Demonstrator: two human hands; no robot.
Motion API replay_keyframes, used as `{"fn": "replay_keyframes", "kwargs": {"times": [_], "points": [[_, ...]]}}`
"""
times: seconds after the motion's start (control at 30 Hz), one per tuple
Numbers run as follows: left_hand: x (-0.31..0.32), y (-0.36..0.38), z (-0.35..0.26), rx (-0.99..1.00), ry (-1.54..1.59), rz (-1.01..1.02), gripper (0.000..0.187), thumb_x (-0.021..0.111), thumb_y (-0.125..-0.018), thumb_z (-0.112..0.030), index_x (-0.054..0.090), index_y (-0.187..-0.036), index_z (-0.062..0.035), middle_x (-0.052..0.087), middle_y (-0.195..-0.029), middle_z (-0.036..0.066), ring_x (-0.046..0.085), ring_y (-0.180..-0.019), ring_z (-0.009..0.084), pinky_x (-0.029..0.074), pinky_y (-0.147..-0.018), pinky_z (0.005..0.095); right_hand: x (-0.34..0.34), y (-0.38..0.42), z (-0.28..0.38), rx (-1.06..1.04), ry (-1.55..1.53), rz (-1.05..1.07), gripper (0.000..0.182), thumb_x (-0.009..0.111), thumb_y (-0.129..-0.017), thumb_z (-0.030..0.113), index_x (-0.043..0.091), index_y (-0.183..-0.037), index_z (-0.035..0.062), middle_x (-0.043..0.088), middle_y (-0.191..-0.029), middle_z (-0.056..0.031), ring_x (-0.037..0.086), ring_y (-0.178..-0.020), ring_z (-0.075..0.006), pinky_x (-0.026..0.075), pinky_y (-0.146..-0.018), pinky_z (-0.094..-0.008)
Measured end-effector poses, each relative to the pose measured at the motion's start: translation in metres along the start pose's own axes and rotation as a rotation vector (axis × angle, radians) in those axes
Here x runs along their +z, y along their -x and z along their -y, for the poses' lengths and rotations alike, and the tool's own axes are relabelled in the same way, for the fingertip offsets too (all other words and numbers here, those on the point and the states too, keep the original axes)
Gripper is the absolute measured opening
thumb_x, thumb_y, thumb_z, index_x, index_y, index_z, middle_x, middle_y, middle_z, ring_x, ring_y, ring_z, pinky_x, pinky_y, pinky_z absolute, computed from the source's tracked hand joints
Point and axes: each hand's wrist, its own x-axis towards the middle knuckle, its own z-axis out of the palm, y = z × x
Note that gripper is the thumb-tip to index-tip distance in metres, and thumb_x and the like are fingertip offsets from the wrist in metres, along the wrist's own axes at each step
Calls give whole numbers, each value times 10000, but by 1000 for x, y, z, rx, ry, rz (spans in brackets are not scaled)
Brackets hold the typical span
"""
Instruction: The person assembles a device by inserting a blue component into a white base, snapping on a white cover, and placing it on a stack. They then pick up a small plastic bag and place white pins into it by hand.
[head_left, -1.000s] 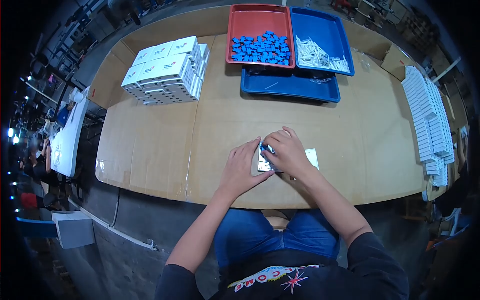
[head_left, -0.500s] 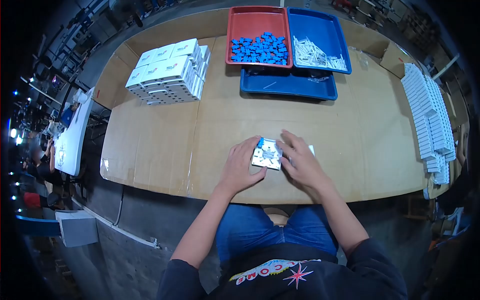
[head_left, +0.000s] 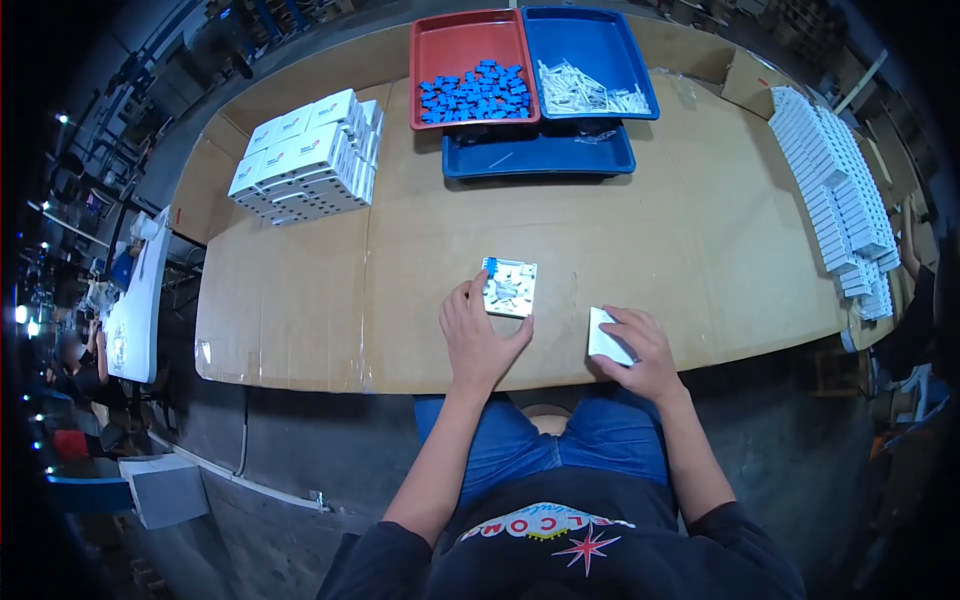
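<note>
My left hand grips a square white plastic housing by its left and lower edges, thumb at the bottom. The housing lies open side up on the cardboard, with small parts inside that I cannot make out singly. A blue connector piece sits at its upper left corner. To the right, apart from the housing, my right hand is closed on the right side of a flat white cover plate, near the front edge of the table.
A red tray of blue pieces and a blue tray of white sticks rest over another blue tray at the back. Stacked white boxes stand left. White housings line the right edge of the cardboard-covered table.
My right hand has left the housing, moved right and closed on the white cover plate. My left hand stays at the housing. The whole view has shifted a little.
</note>
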Motion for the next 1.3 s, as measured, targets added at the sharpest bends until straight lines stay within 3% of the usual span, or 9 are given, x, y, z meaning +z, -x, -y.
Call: {"fn": "replay_keyframes", "kwargs": {"times": [0.17,0.37,0.5,0.6,0.8,0.9,1.1,1.2,1.3], "points": [[-13,12,1,-50,378,15,841,817,-808,-283,438,-1507,-8,525,-1356,222,510,-1290,393,388,-1134,481,22,-15,-6,-58,-108,-268,186,817,-878,112,741,-1005,-2,766,-1067,-174,730,-1012,-334,576,-843,-373],[-28,60,-12,-305,1211,102,965,780,-890,-268,201,-1623,-27,459,-1439,167,501,-1376,276,379,-1185,409,29,-46,-5,267,-312,-310,193,799,-935,148,698,-932,-16,732,-813,-119,715,-751,-209,557,-705,-337],[-32,87,-22,-382,1387,19,991,797,-893,-315,191,-1627,-38,469,-1452,182,496,-1399,282,379,-1189,403,34,-75,-27,253,-265,-425,239,776,-960,217,686,-915,-1,715,-766,-130,703,-680,-238,546,-664,-338],[-34,99,-24,-431,1434,-21,979,808,-890,-329,214,-1614,-41,501,-1444,182,512,-1384,280,388,-1184,413,26,-91,-34,372,-114,-268,270,760,-957,270,700,-937,8,746,-891,-134,723,-824,-281,560,-760,-377],[-28,101,-23,-520,1583,-73,837,700,-942,-499,334,-1548,-52,559,-1421,196,563,-1353,310,428,-1173,459,20,-87,-24,173,56,-19,405,782,-901,306,704,-1211,59,658,-1298,-180,599,-1233,-362,482,-1034,-455],[-28,89,-28,-550,1630,-67,820,561,-980,-606,429,-1510,6,589,-1414,211,557,-1369,348,409,-1190,501,26,-62,-20,-13,216,27,525,817,-863,296,669,-1315,74,626,-1348,-189,586,-1244,-402,470,-1068,-475],[-28,48,-33,-432,1630,45,971,531,-926,-647,336,-1591,34,598,-1405,210,583,-1327,316,424,-1174,448,6,-31,-9,45,-53,-13,523,838,-853,205,670,-1327,66,608,-1413,-183,575,-1300,-381,443,-1131,-454],[-29,33,-37,-316,1477,196,1041,562,-895,-669,258,-1620,12,604,-1394,200,608,-1297,299,464,-1133,416,-11,-17,10,195,-465,-60,512,832,-869,185,670,-1338,63,600,-1446,-180,576,-1338,-347,421,-1159,-412],[-24,30,-44,-347,1511,284,1037,562,-895,-698,262,-1605,-4,606,-1390,205,628,-1277,309,496,-1102,412,-16,-3,21,170,-703,-115,525,712,-976,279,607,-1398,-15,598,-1442,-189,584,-1338,-300,408,-1166,-392]]}}
